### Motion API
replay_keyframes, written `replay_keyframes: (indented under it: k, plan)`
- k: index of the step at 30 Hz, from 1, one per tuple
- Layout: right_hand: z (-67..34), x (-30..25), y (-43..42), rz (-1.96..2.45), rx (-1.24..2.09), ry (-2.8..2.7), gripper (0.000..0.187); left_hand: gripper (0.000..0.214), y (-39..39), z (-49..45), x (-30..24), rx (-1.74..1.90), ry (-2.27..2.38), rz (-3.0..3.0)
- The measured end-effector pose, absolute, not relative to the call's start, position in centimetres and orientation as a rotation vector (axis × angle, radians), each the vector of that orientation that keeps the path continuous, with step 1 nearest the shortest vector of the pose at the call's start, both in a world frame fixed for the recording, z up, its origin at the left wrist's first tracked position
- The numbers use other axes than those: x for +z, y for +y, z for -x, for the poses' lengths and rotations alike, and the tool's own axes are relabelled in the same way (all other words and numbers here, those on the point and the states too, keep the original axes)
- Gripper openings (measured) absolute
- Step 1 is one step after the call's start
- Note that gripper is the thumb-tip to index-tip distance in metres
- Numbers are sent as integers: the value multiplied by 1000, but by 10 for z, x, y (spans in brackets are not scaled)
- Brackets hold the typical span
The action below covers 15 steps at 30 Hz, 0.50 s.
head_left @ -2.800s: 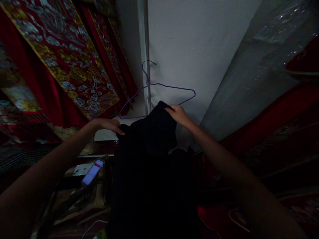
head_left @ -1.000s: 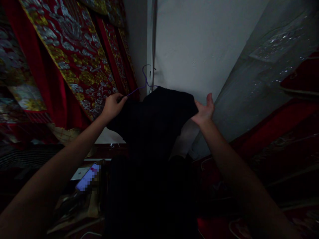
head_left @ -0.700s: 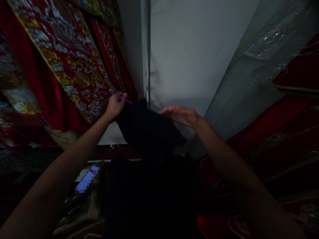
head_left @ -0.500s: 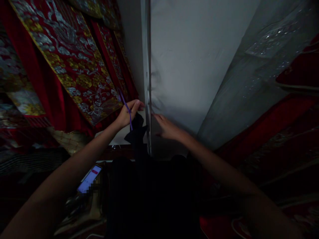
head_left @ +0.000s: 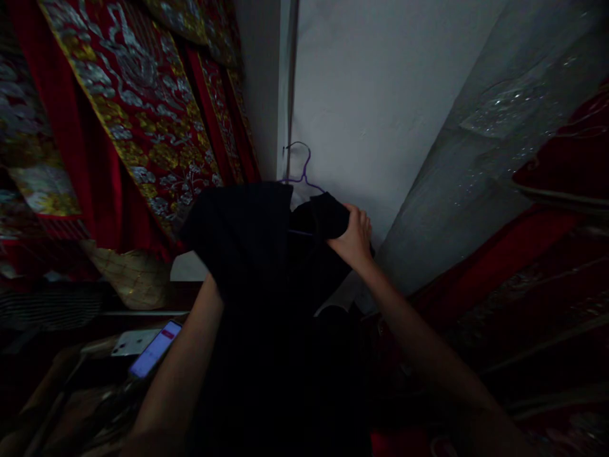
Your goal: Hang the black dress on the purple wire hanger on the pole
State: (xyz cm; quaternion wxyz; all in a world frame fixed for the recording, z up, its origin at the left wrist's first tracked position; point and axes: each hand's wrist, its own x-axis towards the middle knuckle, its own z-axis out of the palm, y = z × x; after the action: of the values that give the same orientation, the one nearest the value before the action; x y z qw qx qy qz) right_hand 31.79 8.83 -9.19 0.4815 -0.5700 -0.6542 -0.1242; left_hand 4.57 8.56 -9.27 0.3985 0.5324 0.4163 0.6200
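Observation:
A dark garment [head_left: 242, 235] with an open collar hangs spread on a purple hanger [head_left: 304, 176], whose hook is up by the edge of a white panel [head_left: 371, 89]. My right hand [head_left: 354, 238] is closed on the garment near the collar, on the right side, thumb in front and fingers over the cloth. Of my left arm, only the forearm [head_left: 202, 317] shows; it runs up behind the garment's left side, and the cloth hides my left hand and its fingers. Part of the hanger's lower bar shows inside the neck opening.
Red embroidered costumes [head_left: 157, 139] with gold and silver patterns hang at the left. A lit phone [head_left: 155, 349] lies low on the left, beside a white phone [head_left: 133, 343]. Clear plastic sheeting [head_left: 476, 146] and red cloth [head_left: 499, 251] are on the right.
The garment, edge-on before, now faces me spread out on its hanger. My right hand has moved right and closed on it. My left hand has gone behind the cloth.

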Motion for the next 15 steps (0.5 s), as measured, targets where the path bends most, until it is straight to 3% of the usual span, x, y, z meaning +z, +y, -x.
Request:
replay_keyframes:
  k: [5,11,13,15]
  plan:
    - [-318,-49,112,1510,-346,-1579,85,60,62,-34,-163,1485,682,-712]
    - [-302,-47,102,1230,-216,-1736,90,47,48,-46,-202,1609,986,-727]
    - [-295,-68,89,1031,-47,-1681,81,45,40,-48,-214,1593,1014,-706]
    - [-279,-103,75,881,190,-1482,59,47,29,-51,-225,1532,1015,-668]
